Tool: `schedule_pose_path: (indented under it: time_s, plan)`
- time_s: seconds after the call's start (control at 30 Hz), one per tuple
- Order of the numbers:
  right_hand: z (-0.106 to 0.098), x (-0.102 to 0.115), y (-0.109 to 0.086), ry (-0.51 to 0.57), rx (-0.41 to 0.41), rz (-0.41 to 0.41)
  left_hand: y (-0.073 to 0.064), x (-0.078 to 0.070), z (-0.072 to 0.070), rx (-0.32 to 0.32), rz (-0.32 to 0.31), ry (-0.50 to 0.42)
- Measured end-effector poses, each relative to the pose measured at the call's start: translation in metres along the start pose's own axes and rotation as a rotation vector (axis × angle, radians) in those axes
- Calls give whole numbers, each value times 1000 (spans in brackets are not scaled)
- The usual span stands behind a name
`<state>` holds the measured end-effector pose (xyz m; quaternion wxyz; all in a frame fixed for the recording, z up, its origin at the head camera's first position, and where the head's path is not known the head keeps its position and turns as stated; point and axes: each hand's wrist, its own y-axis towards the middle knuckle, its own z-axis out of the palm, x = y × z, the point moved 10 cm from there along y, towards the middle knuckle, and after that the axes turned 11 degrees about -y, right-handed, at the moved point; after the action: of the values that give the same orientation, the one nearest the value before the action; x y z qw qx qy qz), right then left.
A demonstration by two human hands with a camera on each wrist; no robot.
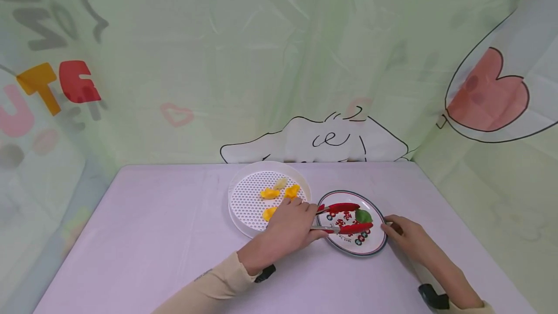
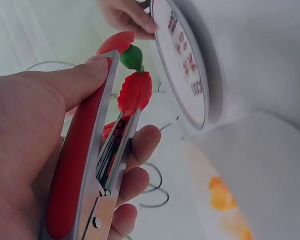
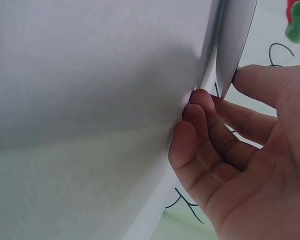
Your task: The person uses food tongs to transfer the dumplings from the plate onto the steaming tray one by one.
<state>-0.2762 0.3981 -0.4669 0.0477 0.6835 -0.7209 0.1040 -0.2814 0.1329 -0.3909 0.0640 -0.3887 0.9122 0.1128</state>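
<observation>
My left hand [image 1: 291, 222] grips a pair of red-tipped metal tongs [image 1: 355, 228], thumb along one red handle [image 2: 77, 165] and fingers round the other side. Between the scalloped red tips lies a small lumpy green piece [image 1: 363, 215], held over the plate; the left wrist view shows it between both tips. At the right rim of the white plate [image 1: 375, 243], which has a dark edge and red print, my right hand [image 1: 410, 236] pinches with thumb and index finger. In the right wrist view its other fingers [image 3: 182, 142] are curled near the tabletop.
Left of the plate stands a round white perforated tray [image 1: 244, 197] holding several yellow pieces [image 1: 270, 193] and a paler one [image 1: 281, 183]. Both sit toward the back of the pale table [image 1: 174, 236], with a printed curtain [image 1: 196, 62] behind.
</observation>
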Motion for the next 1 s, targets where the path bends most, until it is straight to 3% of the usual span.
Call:
schedule_pose_path:
  time_s: [0.3, 0.5, 0.7, 0.83, 1.0]
  plan:
    - [-1, 0, -3, -7, -37, -35, -15, 34, -23, 5, -97, -50]
    - [0, 0, -3, -14, -39, -36, -35, 73, -48, -20, -194, -100]
    - [-2, -1, -2, -14, -47, -50, -51, 118, -72, -77, -305, -93]
    - [-1, -2, -2, -14, -42, -48, -56, 144, -76, -96, -373, -85]
    - [0, -3, -1, -11, -37, -46, -62, 163, -72, -85, -405, -69]
